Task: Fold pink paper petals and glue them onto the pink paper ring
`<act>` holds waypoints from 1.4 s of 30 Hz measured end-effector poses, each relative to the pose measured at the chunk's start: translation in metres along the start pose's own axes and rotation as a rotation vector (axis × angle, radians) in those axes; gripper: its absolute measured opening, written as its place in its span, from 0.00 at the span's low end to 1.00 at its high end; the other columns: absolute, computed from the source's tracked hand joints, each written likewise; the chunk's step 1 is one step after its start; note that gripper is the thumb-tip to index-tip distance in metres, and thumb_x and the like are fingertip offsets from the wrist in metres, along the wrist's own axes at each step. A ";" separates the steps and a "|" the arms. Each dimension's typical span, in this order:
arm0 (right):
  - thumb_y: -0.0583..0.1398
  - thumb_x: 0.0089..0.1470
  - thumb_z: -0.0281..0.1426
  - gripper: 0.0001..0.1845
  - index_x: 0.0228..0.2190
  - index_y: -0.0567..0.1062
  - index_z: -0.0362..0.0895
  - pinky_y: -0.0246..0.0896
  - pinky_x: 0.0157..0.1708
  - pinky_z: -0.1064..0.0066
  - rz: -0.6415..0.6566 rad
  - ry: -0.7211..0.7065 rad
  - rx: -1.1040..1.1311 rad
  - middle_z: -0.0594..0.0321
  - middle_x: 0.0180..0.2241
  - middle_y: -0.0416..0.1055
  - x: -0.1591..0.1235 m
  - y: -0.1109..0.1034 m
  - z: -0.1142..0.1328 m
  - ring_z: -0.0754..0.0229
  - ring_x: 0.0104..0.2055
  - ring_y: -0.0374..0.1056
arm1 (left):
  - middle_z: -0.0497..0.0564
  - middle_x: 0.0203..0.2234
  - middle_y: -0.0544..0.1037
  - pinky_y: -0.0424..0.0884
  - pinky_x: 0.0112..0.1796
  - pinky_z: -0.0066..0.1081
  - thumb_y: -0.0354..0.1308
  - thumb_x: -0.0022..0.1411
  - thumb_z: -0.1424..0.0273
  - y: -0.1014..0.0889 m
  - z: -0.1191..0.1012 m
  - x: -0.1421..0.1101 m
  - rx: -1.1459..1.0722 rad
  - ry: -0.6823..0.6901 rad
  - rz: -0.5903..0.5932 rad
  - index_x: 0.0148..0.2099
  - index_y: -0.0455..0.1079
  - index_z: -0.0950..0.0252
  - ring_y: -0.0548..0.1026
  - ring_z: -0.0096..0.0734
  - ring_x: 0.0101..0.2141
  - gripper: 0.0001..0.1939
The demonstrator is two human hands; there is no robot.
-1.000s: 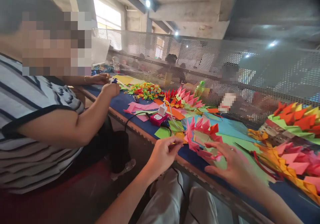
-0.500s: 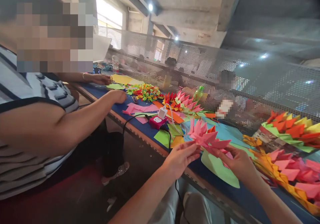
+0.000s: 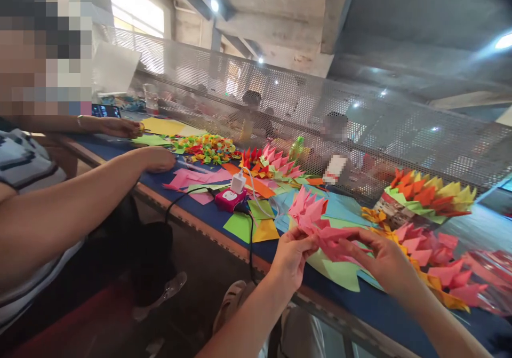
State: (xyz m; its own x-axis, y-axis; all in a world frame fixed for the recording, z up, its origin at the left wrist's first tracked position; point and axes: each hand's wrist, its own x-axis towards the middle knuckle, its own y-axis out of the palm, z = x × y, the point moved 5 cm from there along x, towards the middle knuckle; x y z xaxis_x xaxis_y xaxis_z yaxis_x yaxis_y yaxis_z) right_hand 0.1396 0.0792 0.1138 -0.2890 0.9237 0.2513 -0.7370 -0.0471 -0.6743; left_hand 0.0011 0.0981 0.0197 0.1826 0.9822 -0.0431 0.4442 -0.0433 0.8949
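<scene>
Between my hands, above the table's near edge, is a pink folded-paper flower (image 3: 310,216) with pointed petals. My left hand (image 3: 291,259) pinches its lower left side between thumb and fingers. On the opposite side my right hand (image 3: 382,256) grips the petals, its fingertips partly hidden by the paper. Underneath lie pale green paper sheets (image 3: 336,272). Larger folded-paper pieces, one with pink petals over an orange base (image 3: 420,248), sit to the right of my right hand.
A pink power socket (image 3: 230,199) with a white charger (image 3: 238,181) and black cable lies left of my hands, near green and yellow paper squares (image 3: 266,230). Behind stands a perforated metal screen (image 3: 312,107). At left a co-worker's arm (image 3: 100,182) reaches over the blue table.
The pink flower has been lifted from the table and is now in both hands, turned onto its side. My right hand has gone from open to gripping it. The view has swung right.
</scene>
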 end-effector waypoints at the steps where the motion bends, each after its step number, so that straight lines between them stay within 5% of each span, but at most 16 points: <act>1: 0.62 0.53 0.45 0.19 0.40 0.80 0.45 0.69 0.42 0.68 0.013 0.004 -0.025 0.59 0.40 0.78 0.000 -0.001 0.002 0.52 0.42 0.73 | 0.50 0.26 0.79 0.69 0.30 0.22 0.76 0.33 0.74 0.000 0.000 -0.001 0.013 0.013 0.004 0.33 0.76 0.71 0.74 0.22 0.25 0.20; 11: 0.57 0.55 0.48 0.22 0.35 0.81 0.44 0.68 0.39 0.66 0.172 0.090 -0.158 0.59 0.35 0.80 0.022 -0.007 -0.002 0.51 0.39 0.74 | 0.52 0.24 0.79 0.69 0.29 0.24 0.75 0.37 0.71 -0.001 0.005 -0.005 0.106 0.077 -0.040 0.30 0.76 0.72 0.73 0.25 0.23 0.16; 18: 0.57 0.54 0.47 0.22 0.29 0.81 0.42 0.62 0.26 0.72 0.279 0.077 -0.231 0.61 0.26 0.78 0.045 -0.008 0.008 0.59 0.26 0.70 | 0.49 0.26 0.79 0.72 0.29 0.23 0.74 0.37 0.71 0.002 0.003 -0.008 0.056 0.063 -0.080 0.33 0.76 0.70 0.74 0.23 0.25 0.18; 22: 0.57 0.55 0.44 0.20 0.27 0.81 0.43 0.57 0.26 0.73 0.287 0.028 -0.298 0.64 0.24 0.76 0.049 -0.005 0.017 0.62 0.26 0.67 | 0.50 0.27 0.79 0.74 0.26 0.23 0.74 0.37 0.74 0.000 0.005 -0.011 -0.002 0.035 -0.099 0.34 0.76 0.70 0.75 0.25 0.25 0.18; 26: 0.58 0.53 0.43 0.19 0.25 0.81 0.43 0.55 0.24 0.73 0.282 -0.002 -0.370 0.65 0.21 0.73 0.051 -0.004 0.022 0.62 0.24 0.65 | 0.51 0.27 0.79 0.76 0.33 0.23 0.72 0.42 0.78 -0.005 0.011 -0.011 -0.085 0.033 -0.067 0.33 0.75 0.72 0.77 0.26 0.27 0.14; 35: 0.57 0.55 0.40 0.18 0.23 0.80 0.43 0.55 0.24 0.73 0.428 -0.045 -0.416 0.64 0.22 0.76 0.062 0.003 0.036 0.63 0.23 0.65 | 0.53 0.30 0.79 0.77 0.35 0.24 0.66 0.50 0.80 -0.004 0.012 -0.016 -0.141 0.040 -0.089 0.33 0.75 0.72 0.77 0.26 0.28 0.06; 42: 0.58 0.54 0.38 0.15 0.25 0.80 0.44 0.58 0.28 0.71 0.363 -0.089 -0.468 0.63 0.24 0.76 0.062 0.004 0.040 0.60 0.27 0.68 | 0.52 0.30 0.79 0.77 0.35 0.25 0.65 0.51 0.80 -0.003 0.010 -0.017 -0.145 0.036 -0.076 0.34 0.75 0.73 0.77 0.26 0.28 0.06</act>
State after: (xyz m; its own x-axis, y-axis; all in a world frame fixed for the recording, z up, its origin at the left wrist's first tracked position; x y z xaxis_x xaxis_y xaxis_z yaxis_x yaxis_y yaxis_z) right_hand 0.0946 0.1208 0.1540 -0.5372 0.8434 -0.0086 -0.2402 -0.1628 -0.9570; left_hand 0.0058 0.0799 0.0134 0.1207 0.9877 -0.0994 0.3236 0.0555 0.9446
